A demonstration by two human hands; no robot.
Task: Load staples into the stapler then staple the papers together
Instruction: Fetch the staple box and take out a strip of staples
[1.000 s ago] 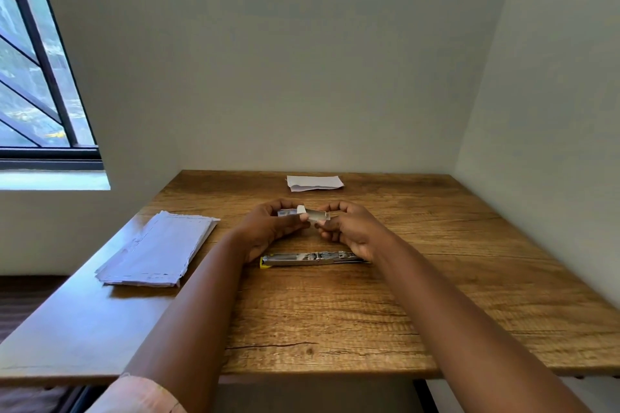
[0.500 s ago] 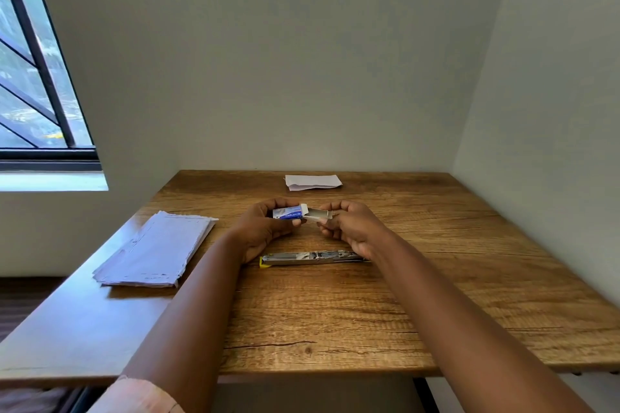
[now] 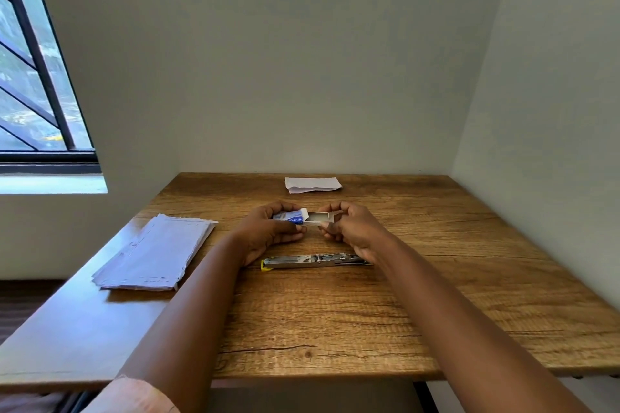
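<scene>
Both of my hands hover above the desk [image 3: 335, 322]: my left hand [image 3: 268, 231] grips the blue staple box sleeve [image 3: 291, 216] while my right hand [image 3: 352, 228] pinches its white inner tray [image 3: 320, 217], slid partway out. Opened flat, the stapler [image 3: 312, 260] lies at 6 o'clock from them, a paper stack [image 3: 157, 253] at 9 o'clock, and a folded paper [image 3: 312, 184] at 12 o'clock.

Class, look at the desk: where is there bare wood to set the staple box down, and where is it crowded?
Bare wood lies on the table right of the right hand, and along the near edge in front of the stapler. A smaller strip runs between the paper stack and the far folded paper. The middle is crowded: both hands, the staple box, the stapler.
</scene>
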